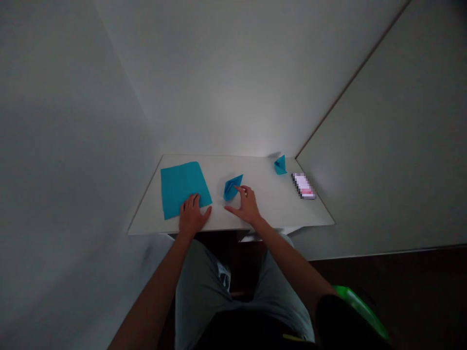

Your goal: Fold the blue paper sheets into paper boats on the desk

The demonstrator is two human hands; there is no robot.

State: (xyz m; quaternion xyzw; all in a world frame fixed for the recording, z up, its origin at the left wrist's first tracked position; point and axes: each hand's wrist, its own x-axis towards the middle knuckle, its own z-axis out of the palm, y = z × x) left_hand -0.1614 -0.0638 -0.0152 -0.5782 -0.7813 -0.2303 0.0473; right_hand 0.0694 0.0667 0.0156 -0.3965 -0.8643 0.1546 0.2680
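A folded blue paper piece (pixel 230 189) with a pointed tip stands near the middle of the white table. My right hand (pixel 248 205) is beside it, thumb and fingers spread apart, with the index fingertip at the paper's right side; whether it presses on it I cannot tell. My left hand (pixel 192 216) lies with its fingers spread on the lower right part of a flat blue sheet of paper (pixel 182 182). Another folded blue paper piece (pixel 280 166) stands at the back right of the table, away from both hands.
A phone (pixel 303 185) with a blurred screen lies near the right end of the white table (pixel 255 170). Walls (pixel 226 97) close in the back, left and right sides. My legs are below the front edge. Something bright green (pixel 361 308) is at lower right.
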